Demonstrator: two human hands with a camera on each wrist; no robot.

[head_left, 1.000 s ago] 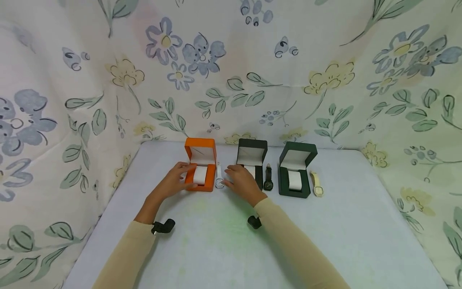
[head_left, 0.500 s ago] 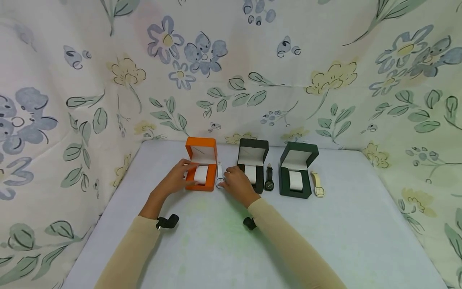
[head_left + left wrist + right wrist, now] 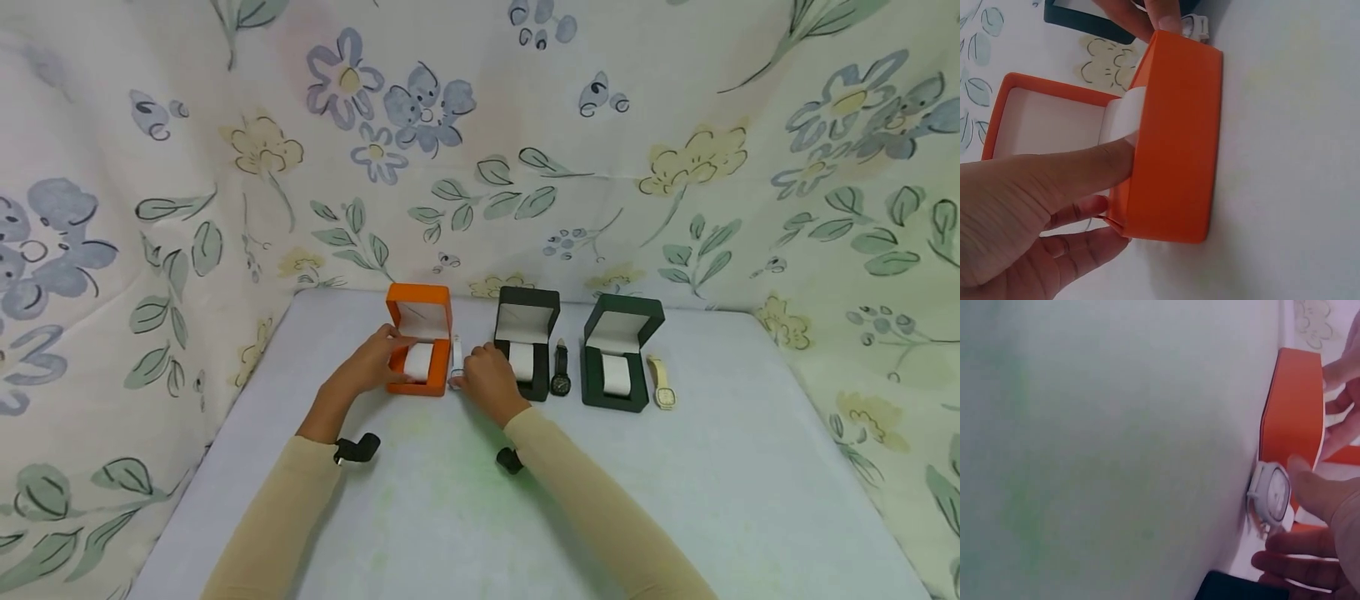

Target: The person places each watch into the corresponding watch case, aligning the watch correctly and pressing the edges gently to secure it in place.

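My left hand is at the left side of an open orange watch box. Its thumb reaches over the front wall to the white cushion, and its other fingers lie along the side wall, gripping the box. Just right of that box lies a white wristwatch, dial towards the front edge. My right hand is over this watch, with thumb and fingers curled to either side of its strap; the exact contact is partly hidden.
A black watch box stands open in the middle, with a black watch beside it. Further right are an open dark green box and a gold watch. Floral cloth hangs behind the white table.
My right hand has moved left and slightly down onto the white watch, its fingers closing in. My left hand has shifted a little right, further over the orange box. Boxes and watches keep their places.
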